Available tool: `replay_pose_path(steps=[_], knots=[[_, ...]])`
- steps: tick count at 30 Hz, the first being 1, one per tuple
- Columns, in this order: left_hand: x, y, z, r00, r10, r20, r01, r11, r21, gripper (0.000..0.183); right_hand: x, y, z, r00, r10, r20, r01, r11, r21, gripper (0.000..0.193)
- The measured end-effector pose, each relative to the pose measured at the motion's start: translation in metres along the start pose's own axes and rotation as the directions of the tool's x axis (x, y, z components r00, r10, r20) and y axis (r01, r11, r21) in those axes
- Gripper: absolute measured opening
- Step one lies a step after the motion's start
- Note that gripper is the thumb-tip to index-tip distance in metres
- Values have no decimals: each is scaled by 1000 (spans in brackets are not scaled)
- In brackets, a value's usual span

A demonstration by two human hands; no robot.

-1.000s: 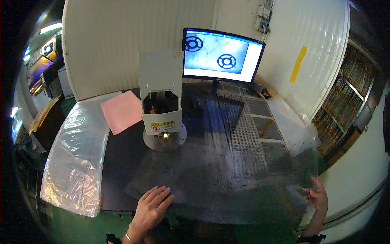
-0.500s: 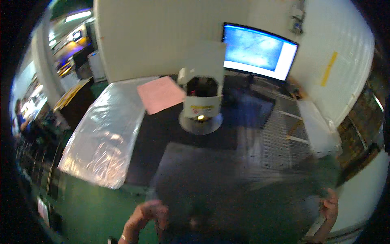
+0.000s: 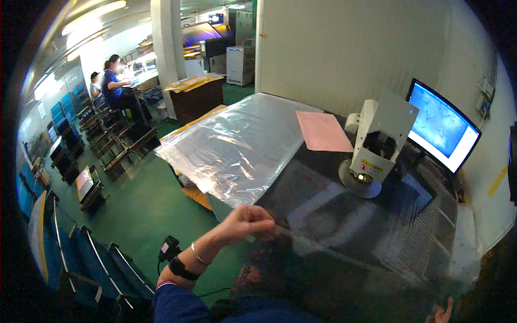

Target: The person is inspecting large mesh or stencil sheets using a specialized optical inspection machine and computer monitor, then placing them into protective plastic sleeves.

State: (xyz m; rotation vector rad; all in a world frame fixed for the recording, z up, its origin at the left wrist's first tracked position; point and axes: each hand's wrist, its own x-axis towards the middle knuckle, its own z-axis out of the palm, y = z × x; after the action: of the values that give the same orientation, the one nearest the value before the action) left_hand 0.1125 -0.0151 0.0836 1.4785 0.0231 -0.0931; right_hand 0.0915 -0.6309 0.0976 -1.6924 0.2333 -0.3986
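A large, thin, see-through dark film sheet (image 3: 344, 274) spreads before me over the near part of the dark tabletop. My left hand (image 3: 250, 222) pinches its left corner between thumb and fingers; a bangle and a black strap circle that wrist. My right hand (image 3: 441, 312) is at the lower right by the sheet's other side, partly cut off by the picture's edge. Its fingers appear curled at the film, with one pointing up. Beyond the sheet stands a light-coloured inspection device (image 3: 379, 142) with a lit spot above its round base.
Left of the device lies a pink paper (image 3: 323, 132). A clear plastic-wrapped stack (image 3: 231, 145) covers the table's left part. A lit monitor (image 3: 442, 126) stands behind at right, beside perforated sheets (image 3: 436, 215). Racks (image 3: 116, 140) and seated people (image 3: 116, 89) are farther left.
My view has swung left, bringing the racks and the seated people into fuller sight. My left hand has risen toward the table with the film corner; my right hand now shows lower in the picture.
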Motion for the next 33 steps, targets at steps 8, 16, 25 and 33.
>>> replay_pose_path(steps=[8,16,25,33], knots=[[-73,113,-29,712,507,-486,-457,860,228,19,126,7,48,937,-288,199,240,943,231,45],[-144,144,-35,402,754,-520,-639,637,430,19,124,-73,157,798,-551,244,383,776,500,30],[-163,151,-33,374,802,-467,-667,582,466,26,135,-92,179,687,-633,357,438,753,492,22],[-151,147,-38,356,811,-465,-686,564,460,27,147,-84,155,739,-588,328,226,675,702,24]])
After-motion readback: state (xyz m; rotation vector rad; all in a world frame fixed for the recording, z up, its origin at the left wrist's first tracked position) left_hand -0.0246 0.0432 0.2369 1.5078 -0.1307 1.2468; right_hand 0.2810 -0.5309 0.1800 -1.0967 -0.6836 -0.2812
